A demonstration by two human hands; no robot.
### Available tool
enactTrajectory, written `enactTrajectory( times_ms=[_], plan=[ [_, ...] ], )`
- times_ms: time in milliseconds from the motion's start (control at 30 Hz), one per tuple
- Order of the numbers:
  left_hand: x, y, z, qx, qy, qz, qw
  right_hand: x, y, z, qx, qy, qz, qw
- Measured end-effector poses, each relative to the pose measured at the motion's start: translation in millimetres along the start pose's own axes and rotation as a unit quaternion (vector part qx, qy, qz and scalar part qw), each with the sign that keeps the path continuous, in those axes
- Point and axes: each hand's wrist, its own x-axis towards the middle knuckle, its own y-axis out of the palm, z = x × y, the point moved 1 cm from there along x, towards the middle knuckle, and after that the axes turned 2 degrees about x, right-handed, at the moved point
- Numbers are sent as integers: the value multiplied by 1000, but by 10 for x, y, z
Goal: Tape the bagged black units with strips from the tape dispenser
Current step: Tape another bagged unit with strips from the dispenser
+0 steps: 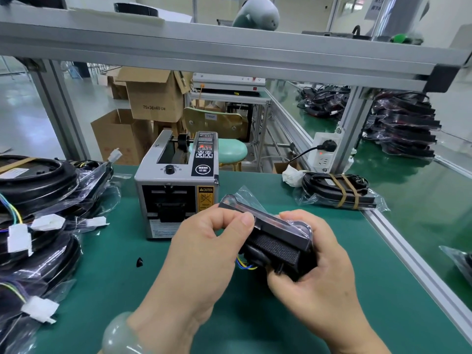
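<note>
Holding 1 bagged black unit (278,241) with both hands, the person has it above the green surface (115,264), just in front of the tape dispenser (176,185) and a little to its right. The left hand (204,241) has its grip closed on the unit: thumb and forefinger pinch the upper edge through the clear bag. The right hand (314,274) grasps the lower end from below, with the fingers curled round it. Blue and yellow wires (245,264) show under the unit, between the 2 hands. The loose end of the bag points up toward the dispenser.

The dispenser stands upright on the surface, front opening toward the person; whether a strip waits there I cannot tell. At the left lies a pile of bagged units (38,200) with white connectors. At the right, near the surface edge, lies a taped unit (339,189) with 2 brown strips across it. A small black piece (139,262) lies on the surface, left of the left hand. A pale bracelet (120,333) is on the left wrist.
</note>
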Motion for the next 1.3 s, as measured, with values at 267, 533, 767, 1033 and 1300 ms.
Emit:
enactTrajectory(
  times_ms=[267,533,767,1033,1300],
  plan=[
    [-27,58,-3,29,30,-37,998,-3,10,-7,-16,1,-3,1000],
    [-26,115,55,82,62,-97,990,-7,7,-5,6,10,-11,1000],
    [-23,41,32,61,43,-57,996,-7,6,-9,8,9,-6,1000],
    [-15,41,-20,60,14,-48,997,-12,11,1,1,6,-3,1000],
    [-19,100,-26,65,24,-82,994,-2,18,16,-10,2,-6,1000]
  ],
)
